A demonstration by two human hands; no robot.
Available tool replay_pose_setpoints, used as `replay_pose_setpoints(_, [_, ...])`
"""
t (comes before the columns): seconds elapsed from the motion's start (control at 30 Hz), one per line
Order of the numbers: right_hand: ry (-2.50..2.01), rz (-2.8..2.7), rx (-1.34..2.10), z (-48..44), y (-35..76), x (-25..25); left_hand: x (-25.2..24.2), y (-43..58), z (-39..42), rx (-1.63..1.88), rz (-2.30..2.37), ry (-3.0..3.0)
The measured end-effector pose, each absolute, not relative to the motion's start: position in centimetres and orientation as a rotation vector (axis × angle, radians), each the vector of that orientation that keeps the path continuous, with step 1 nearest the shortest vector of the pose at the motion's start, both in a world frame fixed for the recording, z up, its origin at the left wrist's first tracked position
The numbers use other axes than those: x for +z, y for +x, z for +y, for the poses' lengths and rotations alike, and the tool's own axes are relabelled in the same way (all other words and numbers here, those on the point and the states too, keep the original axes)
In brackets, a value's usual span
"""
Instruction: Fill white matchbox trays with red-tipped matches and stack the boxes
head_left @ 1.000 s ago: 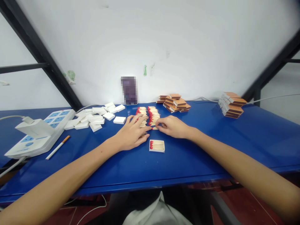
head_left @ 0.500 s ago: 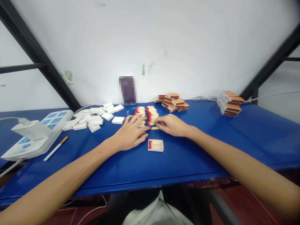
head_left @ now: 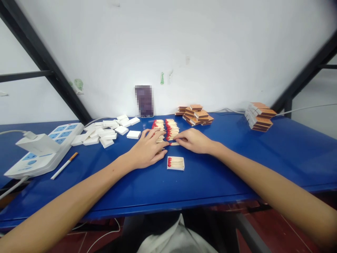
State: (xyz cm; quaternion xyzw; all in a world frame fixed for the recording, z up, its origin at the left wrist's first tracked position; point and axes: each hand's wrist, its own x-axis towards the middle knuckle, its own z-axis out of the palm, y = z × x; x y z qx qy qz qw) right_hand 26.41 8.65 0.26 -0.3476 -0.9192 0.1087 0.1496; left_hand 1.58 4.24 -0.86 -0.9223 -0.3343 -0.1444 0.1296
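My left hand (head_left: 147,149) lies palm down with spread fingers over the left row of red-headed matchsticks (head_left: 159,125), covering its nearer part. Its index fingertip reaches a match at the near end of the right row of matchsticks (head_left: 172,127). My right hand (head_left: 195,141) is closed in a pinch at that same near end, thumb and index finger on a matchstick (head_left: 173,144) that lies crosswise. Just in front of both hands sits an open white matchbox tray (head_left: 176,169), with several matches inside, heads to the left.
Empty-looking white trays (head_left: 105,131) are heaped at the left, near a power strip (head_left: 46,168) and a cigarette (head_left: 64,166). Brown matchbox sleeves (head_left: 197,115) are piled at the back; more stacked boxes (head_left: 259,117) stand right. A phone-like, blurred object (head_left: 145,102) leans on the wall.
The view has shifted very slightly, moving everything a little to the right in the picture. Both hands keep almost the same pose at the match rows.
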Motion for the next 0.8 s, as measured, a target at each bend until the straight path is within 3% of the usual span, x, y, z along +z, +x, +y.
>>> replay_pose_setpoints(0.8, [-1.009, -2.642, 0.293, 8.63, 26.51, 0.32, -0.79, 1.65, 4.26, -0.411, -0.973, -2.678])
